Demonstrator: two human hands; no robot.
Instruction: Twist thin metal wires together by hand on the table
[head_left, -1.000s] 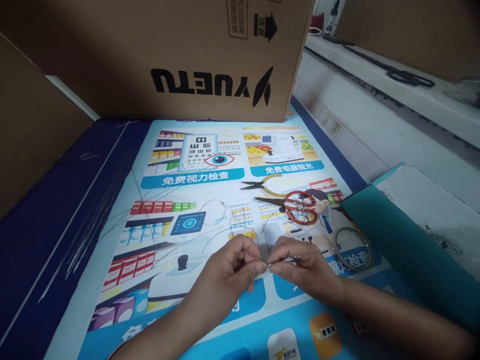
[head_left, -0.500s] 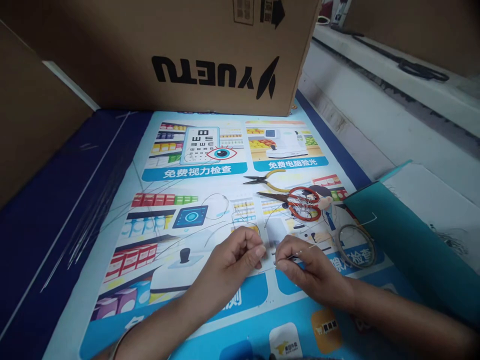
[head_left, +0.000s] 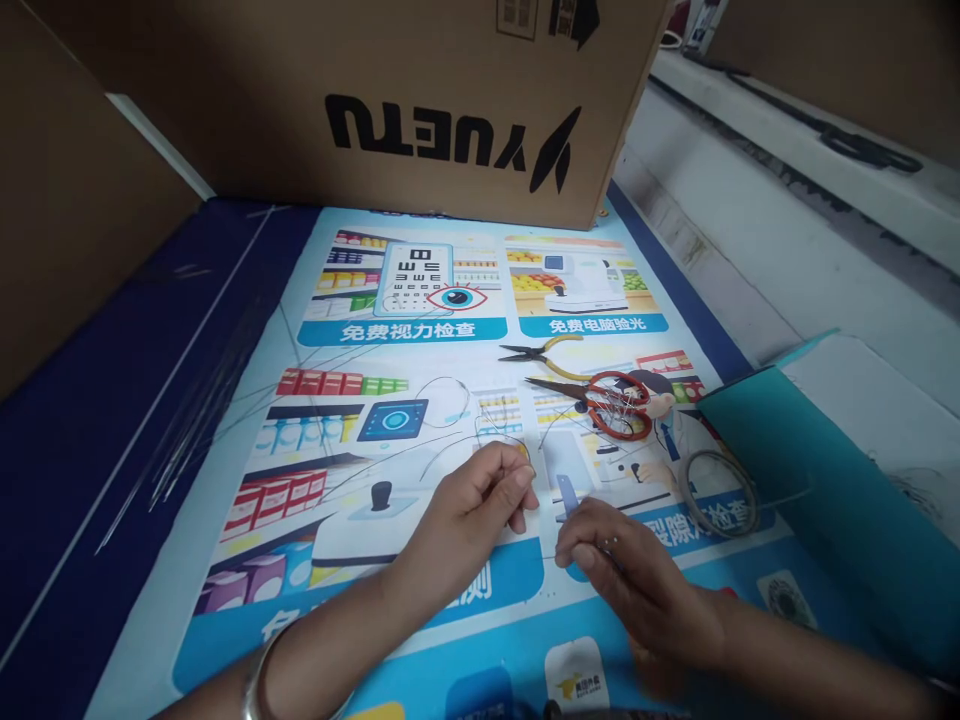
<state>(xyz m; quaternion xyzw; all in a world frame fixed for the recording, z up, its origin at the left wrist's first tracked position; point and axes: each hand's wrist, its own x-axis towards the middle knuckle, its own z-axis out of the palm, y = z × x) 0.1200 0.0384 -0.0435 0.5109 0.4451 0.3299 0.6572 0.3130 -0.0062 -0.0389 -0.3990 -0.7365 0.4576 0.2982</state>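
My left hand (head_left: 487, 495) is closed, thumb pressed to the fingertips, where a thin wire (head_left: 480, 437) curves in from the left. Just to its right, my right hand (head_left: 619, 565) pinches a fine wire; small shiny bits show by its fingers. The two hands are a short gap apart, low over the printed sheet. Beyond them lie yellow-handled pliers (head_left: 551, 353) and red-handled scissors (head_left: 600, 398), with a tangle of fine wire pieces on the scissor handles. A coil of wire (head_left: 686, 490) rests right of my right hand.
A large cardboard box (head_left: 450, 185) stands at the back. Long thin wires (head_left: 195, 420) lie along the left side. At right is a teal box (head_left: 817, 450) with wire bits on its pale surface. A white ledge (head_left: 795, 130) runs behind it.
My right hand has dropped slightly and turned, with its fingers a little farther from my left hand. The left hand keeps its pinch. The whole view has shifted slightly.
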